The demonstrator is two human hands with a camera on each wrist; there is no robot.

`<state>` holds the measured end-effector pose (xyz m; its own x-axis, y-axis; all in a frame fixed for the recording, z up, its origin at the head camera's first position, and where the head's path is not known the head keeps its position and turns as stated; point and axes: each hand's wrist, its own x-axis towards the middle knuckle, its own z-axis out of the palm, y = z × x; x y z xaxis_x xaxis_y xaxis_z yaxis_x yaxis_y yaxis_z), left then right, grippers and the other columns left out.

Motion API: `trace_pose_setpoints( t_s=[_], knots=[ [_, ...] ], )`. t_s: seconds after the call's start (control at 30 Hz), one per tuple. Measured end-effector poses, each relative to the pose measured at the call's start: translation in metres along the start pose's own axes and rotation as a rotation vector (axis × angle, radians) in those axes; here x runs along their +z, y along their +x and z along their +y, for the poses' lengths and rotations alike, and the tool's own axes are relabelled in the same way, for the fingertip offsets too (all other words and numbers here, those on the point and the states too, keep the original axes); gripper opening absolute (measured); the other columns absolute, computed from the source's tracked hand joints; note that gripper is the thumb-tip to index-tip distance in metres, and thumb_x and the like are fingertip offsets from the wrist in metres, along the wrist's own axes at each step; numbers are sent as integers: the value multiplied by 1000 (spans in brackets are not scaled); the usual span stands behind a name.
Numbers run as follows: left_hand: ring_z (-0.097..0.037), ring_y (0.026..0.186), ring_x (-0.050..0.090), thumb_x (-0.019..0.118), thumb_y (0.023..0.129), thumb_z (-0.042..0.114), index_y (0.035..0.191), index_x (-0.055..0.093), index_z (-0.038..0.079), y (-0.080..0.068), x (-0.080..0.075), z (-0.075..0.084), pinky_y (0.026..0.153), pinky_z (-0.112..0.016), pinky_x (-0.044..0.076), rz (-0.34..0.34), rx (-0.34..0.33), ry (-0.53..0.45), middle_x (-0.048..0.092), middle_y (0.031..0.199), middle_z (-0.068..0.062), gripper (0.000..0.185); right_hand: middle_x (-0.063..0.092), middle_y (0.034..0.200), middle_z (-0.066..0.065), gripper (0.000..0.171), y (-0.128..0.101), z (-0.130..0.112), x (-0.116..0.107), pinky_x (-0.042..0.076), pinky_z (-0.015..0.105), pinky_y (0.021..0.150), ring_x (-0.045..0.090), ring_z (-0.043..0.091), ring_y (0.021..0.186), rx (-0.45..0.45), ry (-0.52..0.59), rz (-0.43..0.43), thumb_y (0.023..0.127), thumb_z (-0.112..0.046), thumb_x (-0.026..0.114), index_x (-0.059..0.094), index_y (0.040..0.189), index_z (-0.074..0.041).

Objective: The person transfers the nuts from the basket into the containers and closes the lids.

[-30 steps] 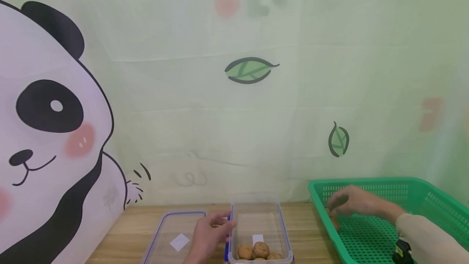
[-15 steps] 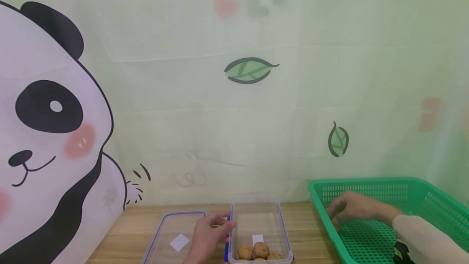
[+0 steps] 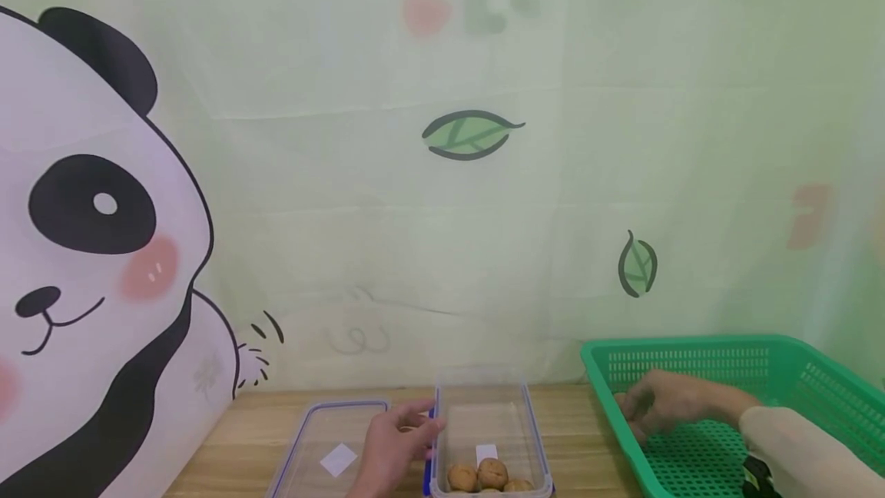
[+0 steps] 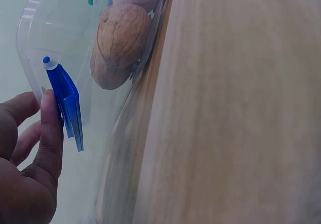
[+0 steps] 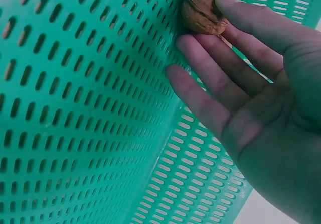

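A wooden table (image 3: pixel 574 436) runs along a pale green backdrop (image 3: pixel 442 214) printed with leaves and a large panda (image 3: pixel 90 252) at the left. On the table a clear box (image 3: pixel 489 436) with blue clips stands in the middle at the near edge, and several walnuts (image 3: pixel 489 473) lie in its near end. Its lid (image 3: pixel 325 444) lies flat just beside it on the left. A green perforated basket (image 3: pixel 781 375) sits at the right, apart from the box with bare wood between them.

The left hand (image 3: pixel 394 444) rests against the box's left wall, fingers relaxed and only lightly curled, fingertips (image 4: pixel 50 118) touching the blue clip (image 4: pixel 67 108); it clasps nothing.

The right hand (image 3: pixel 667 402) is inside the basket at its left wall. In the wrist view its fingers lie nearly straight, and the fingertips (image 5: pixel 228 8) touch one walnut (image 5: pixel 200 14) that sits against the mesh where floor meets wall. The fingers are not closed round it.

The far part of the basket floor and the table behind the box lie open.
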<state>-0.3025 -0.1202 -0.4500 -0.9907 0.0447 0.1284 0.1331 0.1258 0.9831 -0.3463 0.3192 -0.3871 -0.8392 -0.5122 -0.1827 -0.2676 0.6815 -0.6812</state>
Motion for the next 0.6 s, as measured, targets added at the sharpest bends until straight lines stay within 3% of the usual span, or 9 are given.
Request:
trace_pose_setpoints(
  t_s=[0.33, 0.47, 0.6],
  knots=[
    [-19, 79, 72, 82, 95, 12, 133, 66, -8, -1, 0, 0, 72, -33, 68, 6, -2, 5, 69, 102, -13, 46, 74, 113, 14, 26, 0, -7, -1, 65, 59, 82, 70, 37, 101, 15, -17, 13, 90, -4, 81, 76, 114, 2],
    [-18, 78, 72, 82, 95, 12, 133, 66, -9, -1, 0, 1, 72, -33, 68, 8, -1, 3, 69, 103, -13, 46, 74, 117, 18, 29, -2, -9, -6, 65, 54, 82, 70, 36, 102, -40, -41, 22, 91, -6, 81, 75, 117, 4],
    [-19, 79, 72, 82, 94, 12, 133, 66, -9, -1, 0, 1, 72, -33, 68, 6, 1, 4, 69, 102, -13, 47, 75, 114, 13, 27, -4, -10, -13, 65, 46, 83, 71, 29, 100, -98, -77, 48, 91, -10, 79, 76, 116, 0]
  ],
)
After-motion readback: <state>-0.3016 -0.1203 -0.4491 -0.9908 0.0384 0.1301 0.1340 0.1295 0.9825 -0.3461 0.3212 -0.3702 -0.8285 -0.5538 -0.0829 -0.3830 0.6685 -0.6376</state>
